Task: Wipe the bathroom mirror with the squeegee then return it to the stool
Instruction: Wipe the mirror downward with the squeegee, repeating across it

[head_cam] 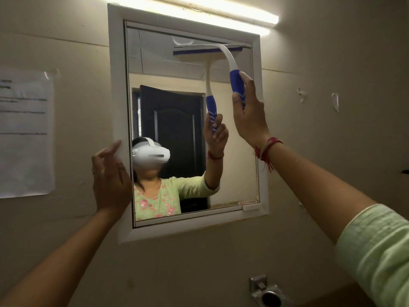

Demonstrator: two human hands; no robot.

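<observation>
A white-framed bathroom mirror (pixel 190 134) hangs on the beige wall. The squeegee (pixel 230 60) has a white neck and a blue grip; its blade lies flat against the glass near the mirror's top right corner. My right hand (pixel 249 111) is closed around the blue grip, arm raised. My left hand (pixel 110 180) rests on the mirror's left frame edge, thumb and fingers pinching it. The glass reflects the squeegee, my raised arm and a person wearing a white headset. The stool is out of view.
A tube light (pixel 199 9) glows above the mirror. A printed paper sheet (pixel 25 134) is taped to the wall at left. A metal wall fitting (pixel 266 292) sticks out below the mirror. Bits of tape (pixel 335 101) cling to the wall at right.
</observation>
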